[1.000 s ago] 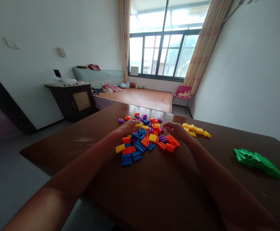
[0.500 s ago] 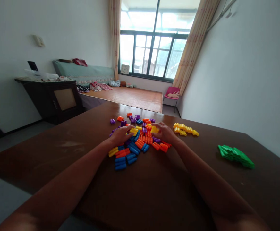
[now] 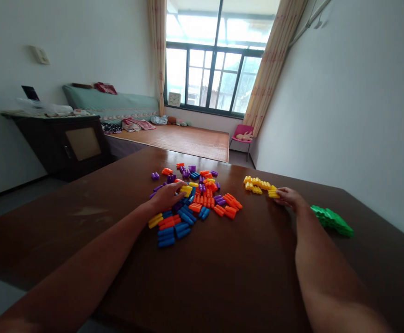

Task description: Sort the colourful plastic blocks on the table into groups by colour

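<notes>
Orange, blue, purple and yellow plastic pieces lie in a loose pile (image 3: pixel 207 200) on the brown table (image 3: pixel 229 259). At the pile's left side, my left hand (image 3: pixel 167 196) has its fingers closed on a yellow piece (image 3: pixel 186 190). Farther right, my right hand (image 3: pixel 289 198) pinches another yellow piece (image 3: pixel 273 193) at the near right end of a row of yellow pieces (image 3: pixel 257 183). A stack of green pieces (image 3: pixel 332 220) lies to the right, beyond my right wrist.
Behind the table is a low bed (image 3: pixel 195 141) with cloths on it. A dark cabinet (image 3: pixel 59 141) stands at the left, and a pink chair (image 3: pixel 242 133) is under the window near the right wall.
My right hand has moved right from the pile to the yellow row, with a yellow piece in it. My left hand stays at the pile. The view has shifted slightly.
</notes>
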Demonstrator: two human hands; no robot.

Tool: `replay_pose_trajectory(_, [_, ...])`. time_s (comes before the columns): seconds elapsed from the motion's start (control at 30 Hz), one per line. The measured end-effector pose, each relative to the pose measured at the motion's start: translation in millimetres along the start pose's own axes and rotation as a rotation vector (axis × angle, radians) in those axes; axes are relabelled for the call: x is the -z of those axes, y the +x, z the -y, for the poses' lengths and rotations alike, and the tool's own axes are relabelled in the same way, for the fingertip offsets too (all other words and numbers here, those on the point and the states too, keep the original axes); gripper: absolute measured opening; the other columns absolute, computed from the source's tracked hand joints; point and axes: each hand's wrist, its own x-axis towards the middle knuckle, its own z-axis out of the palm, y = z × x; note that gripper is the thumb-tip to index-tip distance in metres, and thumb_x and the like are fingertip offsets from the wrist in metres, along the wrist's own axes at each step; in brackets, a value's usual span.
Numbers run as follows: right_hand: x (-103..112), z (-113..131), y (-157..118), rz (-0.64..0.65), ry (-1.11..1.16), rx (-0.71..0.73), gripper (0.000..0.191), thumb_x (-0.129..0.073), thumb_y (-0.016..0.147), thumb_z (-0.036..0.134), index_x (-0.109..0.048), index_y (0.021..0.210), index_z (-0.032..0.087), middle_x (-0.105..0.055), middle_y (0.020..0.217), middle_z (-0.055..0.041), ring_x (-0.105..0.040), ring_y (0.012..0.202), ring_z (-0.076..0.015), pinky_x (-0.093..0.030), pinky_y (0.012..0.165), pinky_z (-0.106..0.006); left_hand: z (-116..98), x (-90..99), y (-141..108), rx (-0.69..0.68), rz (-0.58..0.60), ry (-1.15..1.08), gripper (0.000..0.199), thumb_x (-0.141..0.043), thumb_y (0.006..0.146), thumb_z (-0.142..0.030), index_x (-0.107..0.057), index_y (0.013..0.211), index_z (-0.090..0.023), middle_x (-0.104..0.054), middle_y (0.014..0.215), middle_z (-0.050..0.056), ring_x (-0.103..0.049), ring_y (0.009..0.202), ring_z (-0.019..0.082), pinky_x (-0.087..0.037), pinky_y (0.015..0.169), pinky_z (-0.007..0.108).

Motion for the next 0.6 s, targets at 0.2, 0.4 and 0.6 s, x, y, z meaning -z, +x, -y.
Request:
replay_pose_trajectory(0.2, [9.4, -4.9, 29.4, 0.081, -0.311, -0.221, 0.035, -0.069, 0.075, 0.05, -0.062, 0.076, 0.016, -0.068, 0.062, -0.0116, -0.065, 0.051, -0.0196, -0.051, 0.047, -0.027, 3.5, -1.2, 0.8, -0.021, 0.005, 0.012, 0.039, -0.051, 0.086, -0.038, -0.058, 0.121, -0.023, -0.07, 0.094, 0.003, -0.066, 0.083, 0.019, -0.046, 0.076, 0.026])
replay_pose_trajectory(0.4, [20.6, -9.0, 35.2, 0.168, -0.452, 0.091, 0.039, -0.084, 0.052, 0.036, -0.069, 0.082, 0.017, -0.073, 0.083, -0.0072, -0.064, 0.062, -0.0152, -0.047, 0.052, -0.023, 4.0, -1.3, 0.3, -0.003, 0.014, 0.009, 0.038, -0.051, 0.087, -0.039, -0.058, 0.121, -0.024, -0.07, 0.093, 0.003, -0.066, 0.083, 0.019, -0.046, 0.075, 0.026])
replay_pose_trajectory(0.6, [-0.3, -14.3, 30.9, 0.029, -0.598, 0.267, 0.024, -0.081, 0.057, 0.027, -0.071, 0.077, 0.02, -0.072, 0.073, -0.0033, -0.065, 0.064, -0.0161, -0.048, 0.062, -0.025, 3.1, 0.9, 0.2, -0.044, 0.025, -0.043, 0.04, -0.052, 0.085, -0.036, -0.06, 0.122, -0.022, -0.07, 0.095, 0.004, -0.066, 0.085, 0.019, -0.047, 0.077, 0.027])
